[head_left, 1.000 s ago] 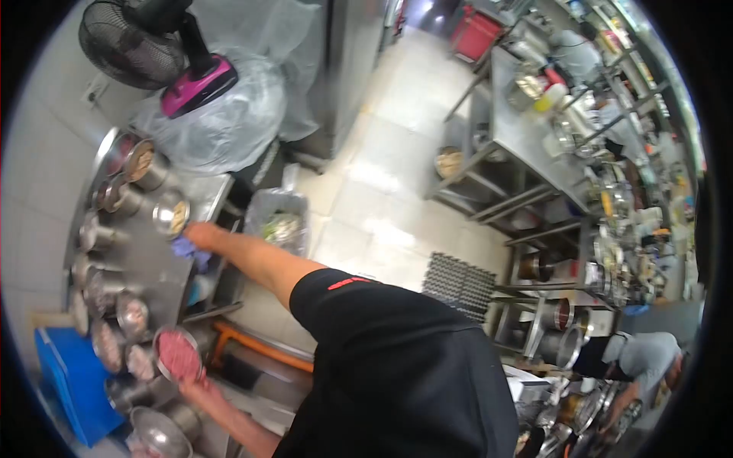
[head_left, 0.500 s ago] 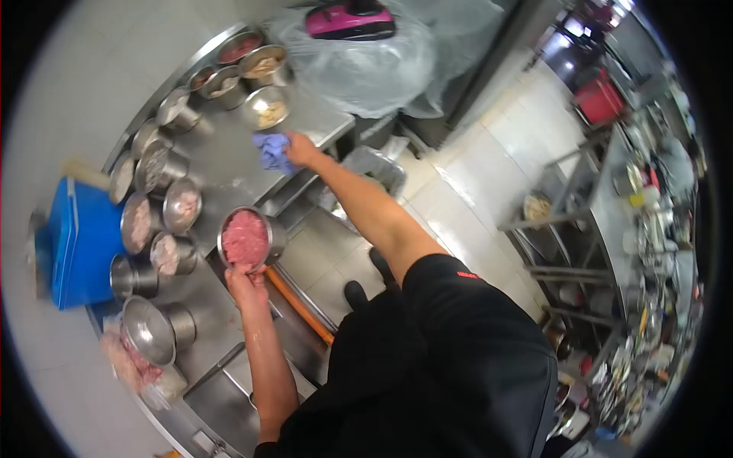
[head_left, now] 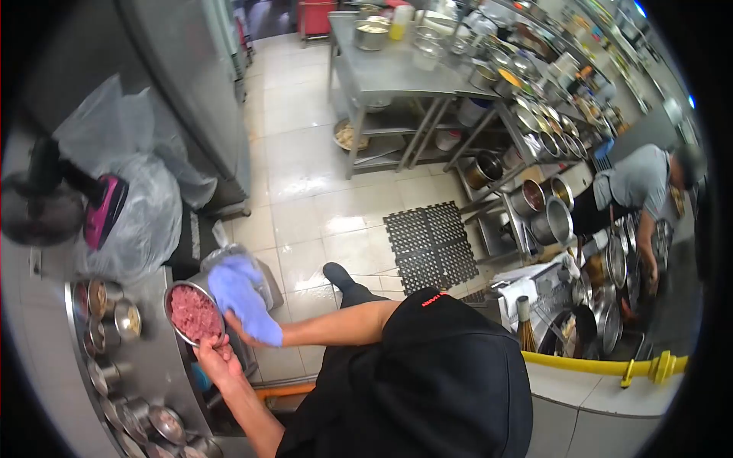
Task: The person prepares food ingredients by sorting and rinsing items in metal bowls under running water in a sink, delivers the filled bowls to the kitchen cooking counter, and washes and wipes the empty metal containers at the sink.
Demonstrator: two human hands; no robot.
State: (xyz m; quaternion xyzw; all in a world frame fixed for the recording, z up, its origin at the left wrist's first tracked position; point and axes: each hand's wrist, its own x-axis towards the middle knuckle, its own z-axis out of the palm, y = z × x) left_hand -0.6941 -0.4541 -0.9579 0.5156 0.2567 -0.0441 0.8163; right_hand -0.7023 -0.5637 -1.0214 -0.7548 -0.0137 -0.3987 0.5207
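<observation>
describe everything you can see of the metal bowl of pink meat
The round, silvery metal bowl holds pink, minced-looking meat, mouth facing the camera. The left grip has it by the near rim, beside the edge of the steel counter. The blue cloth hangs close alongside; whether they touch is unclear.

Left hand point(head_left: 217, 362) grips a bowl point(head_left: 167, 310) of meat point(head_left: 195, 313).

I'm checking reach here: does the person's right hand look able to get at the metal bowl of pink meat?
Probably yes: the right hand is close beside the metal bowl, which the left hand holds. Only the right hand's own blue cloth might hinder.
</observation>
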